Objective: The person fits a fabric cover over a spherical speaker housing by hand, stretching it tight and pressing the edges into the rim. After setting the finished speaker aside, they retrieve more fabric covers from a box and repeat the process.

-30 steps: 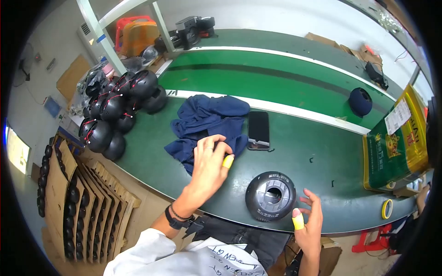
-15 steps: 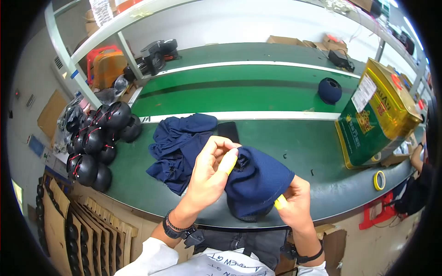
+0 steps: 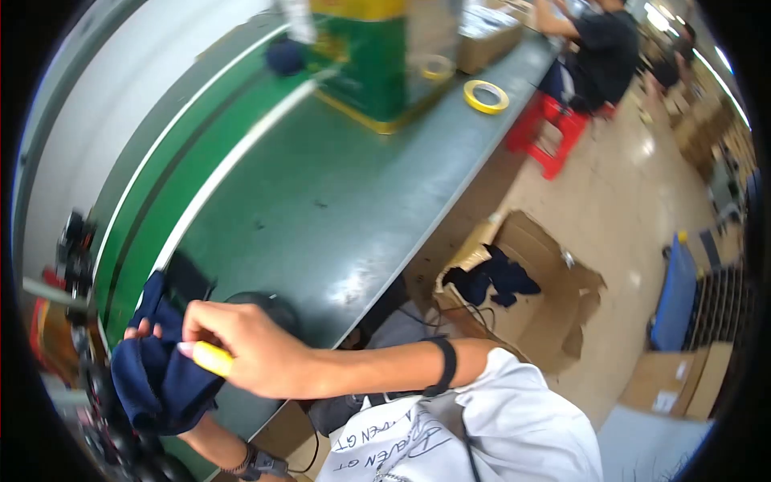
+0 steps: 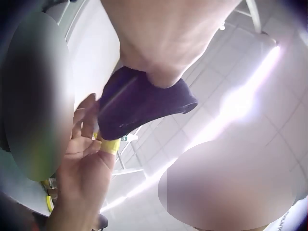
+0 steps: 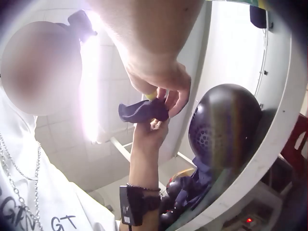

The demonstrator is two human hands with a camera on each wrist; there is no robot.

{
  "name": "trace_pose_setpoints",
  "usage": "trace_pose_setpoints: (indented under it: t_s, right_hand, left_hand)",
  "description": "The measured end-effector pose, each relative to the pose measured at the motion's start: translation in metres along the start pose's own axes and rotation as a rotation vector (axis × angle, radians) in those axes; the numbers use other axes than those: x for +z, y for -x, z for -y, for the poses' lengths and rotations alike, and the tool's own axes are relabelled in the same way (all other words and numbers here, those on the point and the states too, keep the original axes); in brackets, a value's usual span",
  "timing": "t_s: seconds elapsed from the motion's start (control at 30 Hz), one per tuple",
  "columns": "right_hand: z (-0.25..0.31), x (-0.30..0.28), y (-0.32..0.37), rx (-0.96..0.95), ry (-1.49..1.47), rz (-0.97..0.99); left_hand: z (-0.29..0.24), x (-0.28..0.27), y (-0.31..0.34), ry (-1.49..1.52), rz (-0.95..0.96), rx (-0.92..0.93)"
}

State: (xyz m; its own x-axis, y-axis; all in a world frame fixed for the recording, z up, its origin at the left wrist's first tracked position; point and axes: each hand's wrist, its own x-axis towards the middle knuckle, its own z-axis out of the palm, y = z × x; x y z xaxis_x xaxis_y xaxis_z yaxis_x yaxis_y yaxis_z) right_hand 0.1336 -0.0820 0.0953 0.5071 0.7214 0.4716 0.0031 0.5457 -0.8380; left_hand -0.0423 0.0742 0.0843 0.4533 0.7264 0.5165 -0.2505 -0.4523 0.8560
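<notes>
A navy fabric cover [image 3: 165, 390] is held up in front of the body at the left of the head view. My right hand [image 3: 249, 349], yellow tape round its thumb, pinches the cover's near side. Most of my left hand [image 5: 150, 134] is hidden behind the cloth in the head view, where only fingertips [image 3: 144, 329] show over its top. In the left wrist view that hand's thumb presses on the cloth [image 4: 144, 103]. Partly behind my right hand, a round black shell [image 3: 277, 309] rests on the table; its small perforations show in the right wrist view.
On the green table [image 3: 321, 225] stand a green and gold tin [image 3: 365, 72] and a yellow tape roll [image 3: 486, 96]. A torn cardboard box [image 3: 546, 305] with dark cloth [image 3: 498, 277] sits on the floor. Beyond it, a person [image 3: 606, 56] sits on a red stool [image 3: 554, 132].
The head view has swung right, bringing the floor box and seated person in. Both hands took up the cover from the cloth pile, held it over the shell, and now hold it left of the shell.
</notes>
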Motion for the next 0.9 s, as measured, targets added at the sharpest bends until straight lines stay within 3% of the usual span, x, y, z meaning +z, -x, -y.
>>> trace_pose_setpoints:
  t_s: [0.07,0.13,0.17,0.2,0.27,0.33,0.37,0.47,0.5,0.6,0.7,0.73,0.8,0.9]
  right_hand:
    - [-0.012,0.007,0.001,-0.146,0.034,-0.208]
    - [-0.012,0.003,0.001,-0.096,0.04,-0.22]
    - [-0.012,-0.002,0.001,-0.106,0.063,-0.213]
    - [-0.009,-0.005,0.001,-0.161,0.174,-0.209]
    - [-0.016,-0.002,-0.001,-0.254,0.274,-0.235]
    - [-0.019,0.002,-0.004,-0.23,0.286,-0.227]
    - [-0.022,0.005,-0.004,-0.209,0.292,-0.209]
    - [-0.018,-0.002,-0.005,-0.218,0.38,-0.155]
    - [-0.017,-0.007,-0.007,-0.218,0.38,-0.153]
    - [-0.011,-0.014,-0.018,-0.325,0.5,-0.291]
    - [-0.01,-0.017,-0.019,-0.096,0.222,-0.194]
    - [-0.005,-0.018,-0.02,-0.035,0.209,-0.151]
    - [0.012,-0.022,-0.019,-0.063,0.263,-0.145]
    - [0.025,-0.036,-0.022,0.07,0.273,0.0]
  left_hand:
    - [-0.01,0.003,0.003,-0.348,-0.006,-0.111]
    - [-0.025,0.003,-0.014,-0.141,0.082,-0.199]
    - [-0.03,0.016,-0.01,-0.084,-0.212,-0.105]
    - [-0.025,-0.001,-0.009,-0.316,-0.125,0.002]
    - [-0.053,0.035,0.007,-0.388,0.086,0.135]
    - [-0.088,0.095,0.027,-0.667,0.277,0.2]
    - [-0.063,0.059,0.022,-0.663,0.363,0.007]
    - [-0.057,0.051,0.021,-0.571,0.407,0.033]
    - [-0.065,0.077,0.032,-0.304,0.263,0.057]
    - [-0.073,0.09,0.049,-0.513,0.173,0.064]
    - [-0.059,0.116,0.042,-0.478,0.085,0.007]
    - [-0.054,0.115,0.038,-0.491,0.008,-0.044]
    - [-0.055,0.109,0.031,-0.535,0.009,-0.133]
    - [-0.049,0.09,0.03,-0.414,0.037,-0.243]
